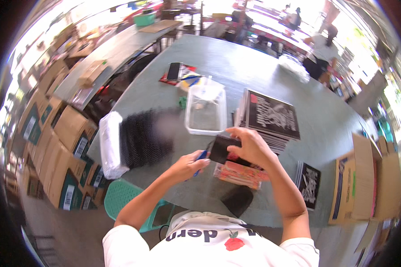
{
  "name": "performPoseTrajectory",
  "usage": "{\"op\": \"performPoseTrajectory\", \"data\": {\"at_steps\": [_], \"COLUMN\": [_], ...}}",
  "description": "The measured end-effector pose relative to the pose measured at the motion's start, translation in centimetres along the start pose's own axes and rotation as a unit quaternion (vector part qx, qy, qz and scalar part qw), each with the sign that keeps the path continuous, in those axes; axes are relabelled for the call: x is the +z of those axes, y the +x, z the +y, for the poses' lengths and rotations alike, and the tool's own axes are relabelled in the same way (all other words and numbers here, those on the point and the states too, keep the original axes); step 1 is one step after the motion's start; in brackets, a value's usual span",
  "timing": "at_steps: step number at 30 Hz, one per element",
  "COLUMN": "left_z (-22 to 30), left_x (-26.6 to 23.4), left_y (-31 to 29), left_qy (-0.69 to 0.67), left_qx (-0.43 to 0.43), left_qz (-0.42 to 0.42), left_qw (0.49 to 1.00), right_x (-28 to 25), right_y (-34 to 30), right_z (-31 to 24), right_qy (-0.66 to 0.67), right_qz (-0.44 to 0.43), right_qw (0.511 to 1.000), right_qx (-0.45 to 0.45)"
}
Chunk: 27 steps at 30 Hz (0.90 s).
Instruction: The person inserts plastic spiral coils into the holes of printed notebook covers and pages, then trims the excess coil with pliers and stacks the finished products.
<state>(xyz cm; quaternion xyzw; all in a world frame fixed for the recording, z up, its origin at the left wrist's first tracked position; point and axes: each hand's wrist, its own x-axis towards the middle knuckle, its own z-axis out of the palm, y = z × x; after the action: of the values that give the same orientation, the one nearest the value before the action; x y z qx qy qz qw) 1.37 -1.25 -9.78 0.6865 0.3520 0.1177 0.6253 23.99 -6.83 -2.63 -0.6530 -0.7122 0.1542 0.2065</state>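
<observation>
My left hand [189, 165] is closed round a slim blue-handled tool [202, 155], its working end too small to make out. Against the tool's upper end lies the edge of a small black-covered booklet [219, 149]. My right hand [252, 146] grips that booklet's far side, fingers bent over it. Just below sits a pile of red-and-orange patterned booklets [239, 175] on the grey-green table [173, 196]. A tall stack of black-covered notebooks [272, 116] stands beyond my right hand. Left of my left hand lies a bundle of black spiral binding coils [142, 138].
A translucent plastic tub [205, 132] stands ahead of my hands. White wrapped roll [111, 144], dark pouch-like object [238, 200] and more notebooks [309, 184] lie about. Cardboard boxes [58, 164] rise at left, an open carton [352, 187] at right. A green stool [124, 196] is near me.
</observation>
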Motion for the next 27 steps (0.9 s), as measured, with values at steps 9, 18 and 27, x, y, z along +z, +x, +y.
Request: {"op": "performPoseTrajectory", "data": {"at_steps": [9, 18, 27], "left_z": [-5.2, -6.2, -6.8], "left_x": [0.5, 1.2, 1.4], "left_y": [0.5, 3.0, 4.3], "left_qy": [-0.032, 0.154, 0.291], "left_qx": [-0.046, 0.028, 0.098], "left_qz": [0.004, 0.049, 0.176], "left_qw": [0.998, 0.986, 0.935], "right_x": [-9.2, -3.8, 3.9], "right_y": [-16.0, -24.7, -23.6], "right_z": [6.7, 15.1, 19.6], "right_qy": [0.044, -0.244, -0.173], "right_qz": [0.249, 0.279, 0.261], "right_qw": [0.946, 0.804, 0.82], "right_qx": [0.202, 0.466, 0.479]}}
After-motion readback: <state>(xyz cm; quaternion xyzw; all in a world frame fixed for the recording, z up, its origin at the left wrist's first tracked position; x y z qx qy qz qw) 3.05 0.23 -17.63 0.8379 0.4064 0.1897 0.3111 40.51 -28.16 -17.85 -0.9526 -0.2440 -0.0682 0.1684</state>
